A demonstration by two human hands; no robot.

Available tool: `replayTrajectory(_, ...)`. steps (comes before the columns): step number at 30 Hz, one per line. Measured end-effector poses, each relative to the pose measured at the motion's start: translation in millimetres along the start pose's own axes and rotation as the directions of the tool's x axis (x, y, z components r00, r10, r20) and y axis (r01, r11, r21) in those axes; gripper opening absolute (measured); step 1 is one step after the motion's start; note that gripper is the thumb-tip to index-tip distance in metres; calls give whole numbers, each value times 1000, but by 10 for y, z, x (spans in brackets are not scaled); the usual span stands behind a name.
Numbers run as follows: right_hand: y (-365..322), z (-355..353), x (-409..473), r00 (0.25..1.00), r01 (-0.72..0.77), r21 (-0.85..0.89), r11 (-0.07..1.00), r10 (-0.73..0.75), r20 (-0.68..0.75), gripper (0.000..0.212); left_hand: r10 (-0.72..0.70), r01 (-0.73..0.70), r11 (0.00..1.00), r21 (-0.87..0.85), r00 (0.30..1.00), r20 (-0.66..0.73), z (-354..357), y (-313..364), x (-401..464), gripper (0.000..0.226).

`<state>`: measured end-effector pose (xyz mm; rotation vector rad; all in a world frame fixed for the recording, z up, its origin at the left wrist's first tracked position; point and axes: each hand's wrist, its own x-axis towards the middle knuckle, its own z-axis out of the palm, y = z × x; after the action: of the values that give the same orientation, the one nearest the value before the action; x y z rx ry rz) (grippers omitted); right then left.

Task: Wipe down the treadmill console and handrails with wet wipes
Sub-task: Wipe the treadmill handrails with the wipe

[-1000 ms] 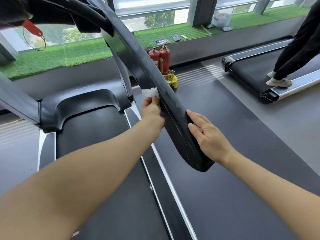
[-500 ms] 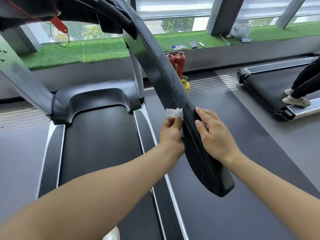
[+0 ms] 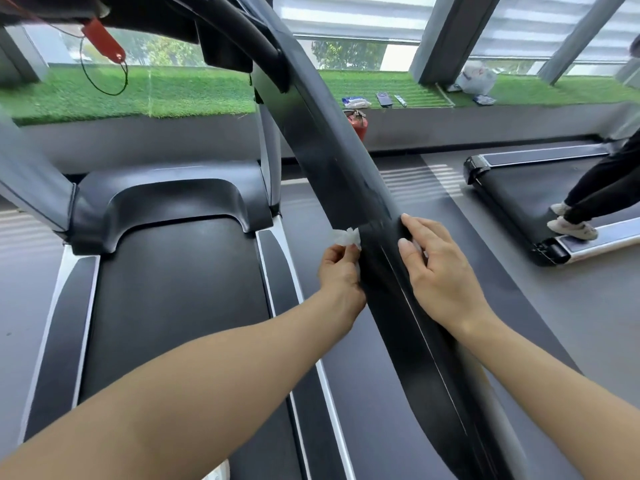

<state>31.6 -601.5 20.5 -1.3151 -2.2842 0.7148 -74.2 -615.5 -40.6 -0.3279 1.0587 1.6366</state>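
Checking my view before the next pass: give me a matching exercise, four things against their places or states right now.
Things:
1. wet wipe
2. right hand
3. fire extinguisher
4. red tag

Places or states:
A. hanging on a cord at upper left
B. pinched in the left hand against the handrail
C. resting open on the handrail's top
D. on the floor, partly hidden behind the handrail

Pairs: 1-B, 2-C, 3-D, 4-A

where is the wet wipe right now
In the head view, the wet wipe is pinched in the left hand, against the left side of the black handrail, opposite the right hand.
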Motion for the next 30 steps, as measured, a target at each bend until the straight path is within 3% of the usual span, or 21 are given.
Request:
replayTrajectory(14,-343,289,679,992,-79,-176,981,59,-115,49,-3,5,995,103,1000,-22,186,637,749,19)
replayTrajectory(20,-357,279,673,991,-106,-182,978,89,-98,49,-27,34,984,175,999,-37,160,563,651,16)
replayTrajectory(21,-368,275,672,991,-111,-174,978,97,-88,49,-53,58,982,181,998,-34,134,525,570,12)
replayTrajectory(25,-352,241,686,992,-126,-86,988,123,-37,46,-140,142,975,170,990,-20,64,365,217,30)
replayTrajectory(30,-305,108,517,984,-157,253,955,174,-45,35,-168,161,981,106,984,53,80,241,-262,18)
